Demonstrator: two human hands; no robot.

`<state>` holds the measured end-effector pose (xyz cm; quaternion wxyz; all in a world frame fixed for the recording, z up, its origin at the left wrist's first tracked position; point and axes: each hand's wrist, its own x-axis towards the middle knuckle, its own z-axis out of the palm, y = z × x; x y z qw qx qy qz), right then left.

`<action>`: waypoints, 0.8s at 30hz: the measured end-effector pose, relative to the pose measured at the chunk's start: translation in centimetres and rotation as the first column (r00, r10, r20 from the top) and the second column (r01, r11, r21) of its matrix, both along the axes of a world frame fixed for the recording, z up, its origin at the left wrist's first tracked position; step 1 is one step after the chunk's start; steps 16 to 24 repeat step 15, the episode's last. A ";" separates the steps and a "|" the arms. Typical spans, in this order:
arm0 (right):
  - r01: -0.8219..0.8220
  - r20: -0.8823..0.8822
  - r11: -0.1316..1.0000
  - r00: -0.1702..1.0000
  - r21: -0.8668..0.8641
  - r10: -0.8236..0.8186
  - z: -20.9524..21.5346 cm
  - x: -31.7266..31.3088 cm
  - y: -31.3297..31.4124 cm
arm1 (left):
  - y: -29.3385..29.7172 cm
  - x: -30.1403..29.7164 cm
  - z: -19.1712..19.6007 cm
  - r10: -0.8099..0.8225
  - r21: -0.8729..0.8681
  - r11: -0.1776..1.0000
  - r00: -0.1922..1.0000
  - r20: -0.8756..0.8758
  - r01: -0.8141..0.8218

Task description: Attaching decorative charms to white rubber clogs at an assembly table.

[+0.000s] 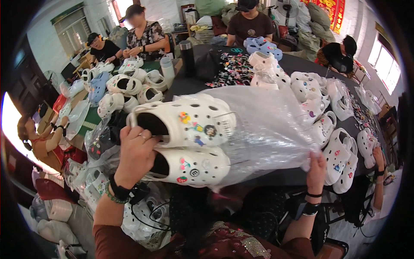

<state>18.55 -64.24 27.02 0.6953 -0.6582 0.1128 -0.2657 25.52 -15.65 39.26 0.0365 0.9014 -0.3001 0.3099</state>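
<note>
A pair of white clogs with holes and colourful charms lies side by side in front of me, the upper clog (172, 125) farther and the lower clog (189, 166) nearer. My left hand (137, 149) grips both at their open heel ends, with fingers curled into the openings. The toes are inside the mouth of a clear plastic bag (267, 129), which stretches away to the right. At the bag's right end, my right hand (316, 168) pinches the plastic between thumb and fingers.
More white clogs (340, 157) stand along the table's right side, and others (125, 84) are heaped at left. Small charms (237, 69) cover part of the dark table (172, 93). A black bottle (187, 58) stands at the back. Several people sit around; one person's hand (378, 157) touches a clog at far right.
</note>
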 end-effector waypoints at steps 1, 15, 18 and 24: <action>-0.012 0.088 0.999 0.996 0.052 0.008 -0.4 -0.1 -1.9 | -0.1 0.2 -0.2 -0.016 0.010 1.000 0.999 -0.041 0.016; 0.162 0.541 0.918 0.765 0.362 -0.349 7.2 -6.6 -7.5 | -2.2 2.9 -4.1 -0.035 -0.064 0.998 0.978 -0.206 0.022; 0.162 0.541 0.918 0.765 0.362 -0.349 7.2 -6.6 -7.5 | -2.2 2.9 -4.1 -0.035 -0.064 0.998 0.978 -0.206 0.022; 0.162 0.541 0.918 0.765 0.362 -0.349 7.2 -6.6 -7.5 | -2.2 2.9 -4.1 -0.035 -0.064 0.998 0.978 -0.206 0.022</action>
